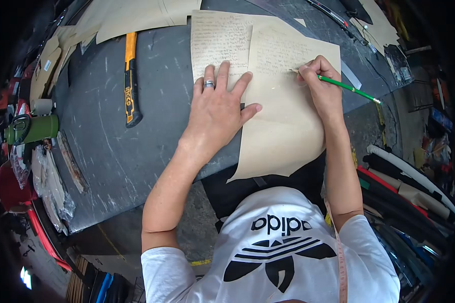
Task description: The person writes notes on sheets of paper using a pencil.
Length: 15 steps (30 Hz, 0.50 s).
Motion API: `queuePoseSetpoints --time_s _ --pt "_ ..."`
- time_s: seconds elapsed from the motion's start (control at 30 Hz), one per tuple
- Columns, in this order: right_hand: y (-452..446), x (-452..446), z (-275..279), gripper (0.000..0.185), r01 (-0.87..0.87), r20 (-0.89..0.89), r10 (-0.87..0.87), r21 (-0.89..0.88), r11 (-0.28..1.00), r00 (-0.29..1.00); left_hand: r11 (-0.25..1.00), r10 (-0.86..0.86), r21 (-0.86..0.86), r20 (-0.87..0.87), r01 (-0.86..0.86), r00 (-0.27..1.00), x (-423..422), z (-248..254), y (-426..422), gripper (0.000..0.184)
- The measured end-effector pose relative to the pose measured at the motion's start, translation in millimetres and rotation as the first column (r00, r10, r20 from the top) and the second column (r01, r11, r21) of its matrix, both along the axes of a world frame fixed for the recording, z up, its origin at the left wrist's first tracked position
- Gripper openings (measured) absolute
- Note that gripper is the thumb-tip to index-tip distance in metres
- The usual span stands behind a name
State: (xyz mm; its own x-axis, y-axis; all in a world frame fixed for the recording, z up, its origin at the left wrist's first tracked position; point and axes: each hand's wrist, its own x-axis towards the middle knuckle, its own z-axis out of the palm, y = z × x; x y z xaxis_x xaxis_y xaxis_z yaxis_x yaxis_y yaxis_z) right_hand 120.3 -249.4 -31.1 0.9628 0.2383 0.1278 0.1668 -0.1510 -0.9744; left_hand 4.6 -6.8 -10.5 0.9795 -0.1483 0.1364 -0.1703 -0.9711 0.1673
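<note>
My right hand point(322, 83) grips a green pencil point(350, 90), its tip touching a large sheet of brown paper point(280, 118) beside lines of handwriting. The lower edge of this sheet curls over the table's front edge. My left hand point(216, 107) lies flat with fingers spread, a ring on one finger. Its fingertips rest on a second handwritten sheet point(220, 38), which is partly covered by the first. The left thumb touches the left part of the larger sheet.
A yellow and black utility knife point(131, 81) lies on the dark table point(93, 131) to the left. Brown paper pieces point(141, 17) spread along the back. A green flask point(33, 129) stands at the left edge. A measuring tape point(342, 262) hangs over my shirt.
</note>
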Motion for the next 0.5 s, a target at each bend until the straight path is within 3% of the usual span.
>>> queuePoseSetpoints --time_s 0.5 --pt "-1 4 -10 0.021 -0.036 0.036 0.037 -0.015 0.999 0.999 1.0 -0.009 -0.009 0.025 0.01 1.0 -4 -6 3 0.07"
